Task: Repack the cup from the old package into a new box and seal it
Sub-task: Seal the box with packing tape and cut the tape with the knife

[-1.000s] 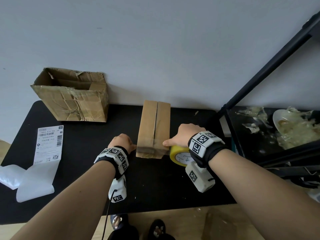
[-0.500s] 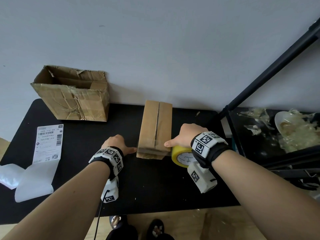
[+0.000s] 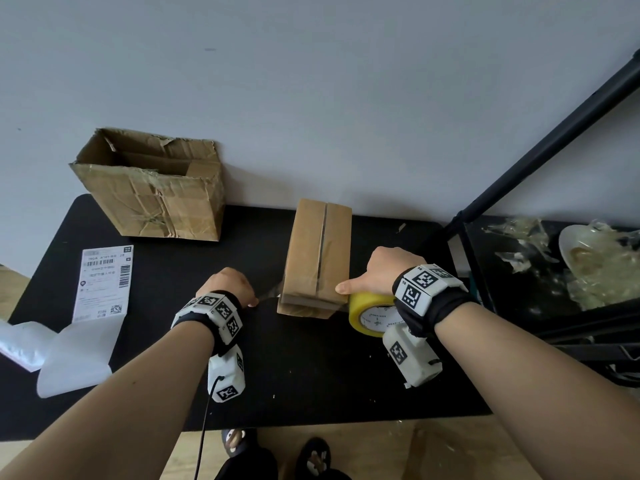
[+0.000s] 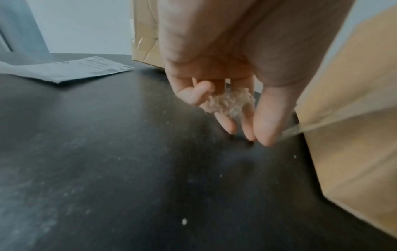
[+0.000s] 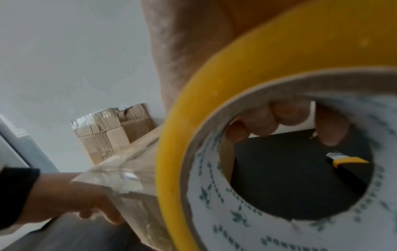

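Right hand (image 3: pixel 382 271) grips tape roll (image 3: pixel 372 315) at new box's (image 3: pixel 318 254) near-right corner, thumb flat along box edge. Left hand (image 3: pixel 228 285) pinches clear tape end (image 3: pixel 272 292), now pulled further left off the box. Cup not visible.

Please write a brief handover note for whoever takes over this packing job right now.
Left hand: pinches the free tape end, pulled out left of the new box; a crumpled clear scrap sits in its palm.
Right hand: holds the tape roll at the box's right near corner, thumb on the box top.
Old box: open, back left on the table.
Done: flaps closed, tape across the near end.
Left: tape the open top seam, cut the tape. Cup not visible.
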The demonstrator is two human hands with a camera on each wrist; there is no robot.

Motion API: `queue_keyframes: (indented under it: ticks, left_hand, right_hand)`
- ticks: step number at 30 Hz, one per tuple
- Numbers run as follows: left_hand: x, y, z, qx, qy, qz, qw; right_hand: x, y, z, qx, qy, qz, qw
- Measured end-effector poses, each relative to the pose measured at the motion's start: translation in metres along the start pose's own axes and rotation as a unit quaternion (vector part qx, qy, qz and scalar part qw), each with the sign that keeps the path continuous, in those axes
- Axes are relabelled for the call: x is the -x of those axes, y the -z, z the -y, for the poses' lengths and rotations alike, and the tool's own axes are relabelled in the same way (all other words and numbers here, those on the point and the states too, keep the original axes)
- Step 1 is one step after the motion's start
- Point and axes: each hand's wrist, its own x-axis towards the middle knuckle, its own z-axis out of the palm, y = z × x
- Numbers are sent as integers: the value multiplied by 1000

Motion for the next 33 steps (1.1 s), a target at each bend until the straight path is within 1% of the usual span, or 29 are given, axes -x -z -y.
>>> queue_keyframes:
  ticks: [2,6,9,11,12,16,21,23,26,28,31,33]
  left_hand:
    - [1,5,2,39,-18,1,999]
    - [10,15,-8,96,-67,35,993]
    - [18,22,-16,109,-77,64,989]
    - [18,23,-15,149,-81,78,982]
    - [18,24,-14,152,-91,81,981]
    - [19,22,-13,111,-124,82,983]
    - [23,21,-16,83,-117,76,987]
    - [26,22,-24,80,-114,70,988]
    - [28,22,-38,18,-118,62,991]
    - [26,23,-43,-15,-102,56,993]
    - [23,28,-44,-35,-71,68,995]
    - [22,31,-47,-50,-68,69,994]
  right_hand:
    - [-4,-1,-1,7,6,-1,1000]
    - [-10,-3,-1,1,15,7,1000]
    - [-14,-6,-3,-12,25,20,999]
    - [-17,-7,-4,-21,33,26,999]
    - [-17,-7,-5,-26,38,29,999]
    - [-17,-7,-11,-35,61,36,997]
    - [-19,-11,-15,-33,77,45,995]
    - [-18,-12,-14,-53,95,46,993]
    - [-18,-13,-11,-92,116,44,988]
    - [-18,-13,-15,-113,124,49,985]
    - [-17,-13,-30,-163,134,97,972]
    - [-15,-15,-40,-192,137,120,964]
